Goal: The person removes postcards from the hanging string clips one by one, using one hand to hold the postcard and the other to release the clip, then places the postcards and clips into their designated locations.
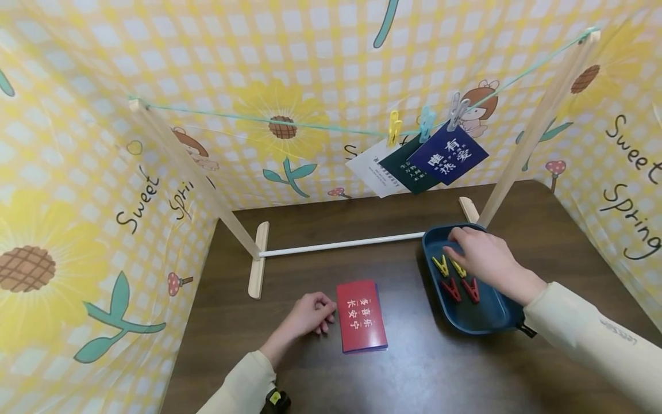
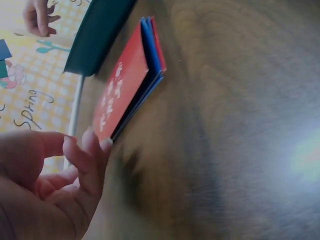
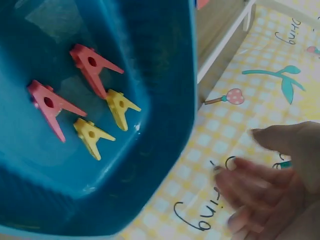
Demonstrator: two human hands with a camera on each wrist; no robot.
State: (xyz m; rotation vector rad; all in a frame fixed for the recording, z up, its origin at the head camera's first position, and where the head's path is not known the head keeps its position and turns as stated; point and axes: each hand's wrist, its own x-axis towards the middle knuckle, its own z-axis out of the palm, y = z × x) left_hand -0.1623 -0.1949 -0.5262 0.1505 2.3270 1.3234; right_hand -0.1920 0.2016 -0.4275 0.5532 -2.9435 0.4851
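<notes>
Cream sleeve (image 1: pixel 589 339) sits nearest the head camera, and from my remote seat I follow it to the right hand (image 1: pixel 483 256), above the blue tray (image 1: pixel 476 322) toward the right edge of the table (image 1: pixel 222 328). Its thumb and fingers are apart, blurred in the wrist view, and I see nothing between them. Two red pegs (image 3: pixel 91 74) and two yellow pegs (image 3: pixel 118 111) lie on their sides within the tray, nearer its left edge. I judge them light, stiff and smooth, with a spring that resists; I would pinch across the spread legs.

Left of the tray, flat on the table, is the red card stack (image 1: pixel 362 316), blue layers showing under its top. The left hand (image 1: pixel 310 313) rests by the stack's left edge, fingers loosely bent and empty; whether the fingertips touch it I cannot tell. These cards look light, bendy and glossy, so they may slide or cling together. I would take one by an edge, thumb on top, without creasing a corner.
</notes>
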